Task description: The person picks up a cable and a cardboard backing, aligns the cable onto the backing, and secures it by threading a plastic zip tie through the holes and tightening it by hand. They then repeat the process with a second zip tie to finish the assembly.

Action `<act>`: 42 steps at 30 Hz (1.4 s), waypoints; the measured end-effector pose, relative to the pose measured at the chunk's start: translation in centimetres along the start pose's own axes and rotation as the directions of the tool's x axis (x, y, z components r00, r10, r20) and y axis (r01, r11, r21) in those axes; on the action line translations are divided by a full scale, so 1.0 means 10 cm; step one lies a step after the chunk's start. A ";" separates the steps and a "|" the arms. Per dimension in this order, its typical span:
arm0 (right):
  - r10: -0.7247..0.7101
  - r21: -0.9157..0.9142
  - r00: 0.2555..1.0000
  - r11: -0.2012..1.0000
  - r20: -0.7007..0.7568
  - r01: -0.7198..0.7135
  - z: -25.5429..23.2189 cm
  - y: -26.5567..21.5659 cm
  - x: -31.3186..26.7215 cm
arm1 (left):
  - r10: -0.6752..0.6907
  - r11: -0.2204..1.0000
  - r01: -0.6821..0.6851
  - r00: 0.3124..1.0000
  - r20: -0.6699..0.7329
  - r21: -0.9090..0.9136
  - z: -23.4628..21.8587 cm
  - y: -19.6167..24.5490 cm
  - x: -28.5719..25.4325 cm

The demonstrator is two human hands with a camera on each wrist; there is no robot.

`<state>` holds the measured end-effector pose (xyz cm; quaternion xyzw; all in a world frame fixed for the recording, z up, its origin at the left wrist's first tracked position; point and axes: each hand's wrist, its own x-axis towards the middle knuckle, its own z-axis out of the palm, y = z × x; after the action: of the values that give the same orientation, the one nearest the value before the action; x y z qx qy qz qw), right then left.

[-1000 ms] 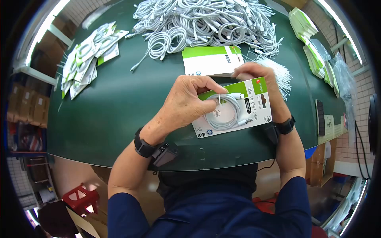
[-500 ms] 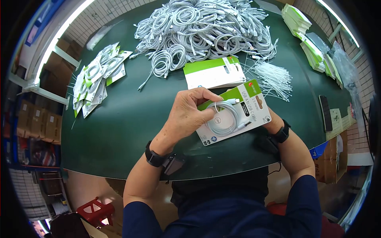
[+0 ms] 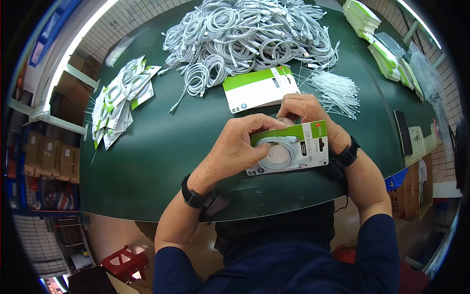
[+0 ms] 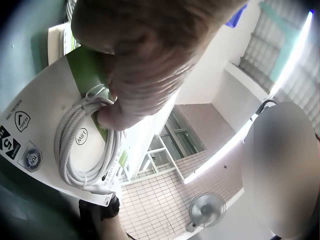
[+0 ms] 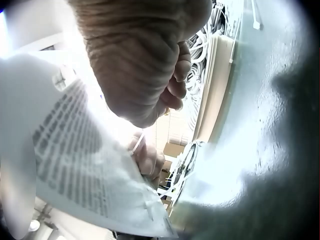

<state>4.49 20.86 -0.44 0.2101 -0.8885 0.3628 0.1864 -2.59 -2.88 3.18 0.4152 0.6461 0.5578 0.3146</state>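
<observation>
My left hand (image 3: 240,147) grips a green-and-white packaging card (image 3: 318,158) by its left end, the thumb over a coiled white-grey USB cable (image 4: 64,145) on the front. The printed label reads USB-A to USB-C cable. Behind the card's top edge is my right hand (image 3: 309,113), its fingers curled. In the right wrist view its thumb and fingers pinch a thin white cable tie (image 5: 138,143) at the back of the card, close to the left fingertips. The card is tilted above the table, printed face toward me.
A big heap of coiled cables (image 3: 235,34) lies at the back. Nearer are a stack of cards (image 3: 254,95) and loose white cable ties (image 3: 338,90). Finished-looking carded cables (image 3: 117,100) are piled left. More cards (image 3: 384,61) and a dark phone (image 3: 402,132) lie right.
The right hand, hidden behind the card half a second ago, has risen at its top edge and pinches there. The card has moved slightly down and tipped. The left hand keeps its grip.
</observation>
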 end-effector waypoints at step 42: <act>0.532 0.694 0.845 0.585 0.063 -0.420 -0.13 -0.11 0.01 | 0.116 0.975 -0.202 0.820 -0.561 -0.093 -0.22 -0.17 0.08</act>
<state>5.18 21.07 1.15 -0.0109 -0.6968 0.7148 0.0581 -5.16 -3.24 1.99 0.2646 0.6289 0.7246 0.0971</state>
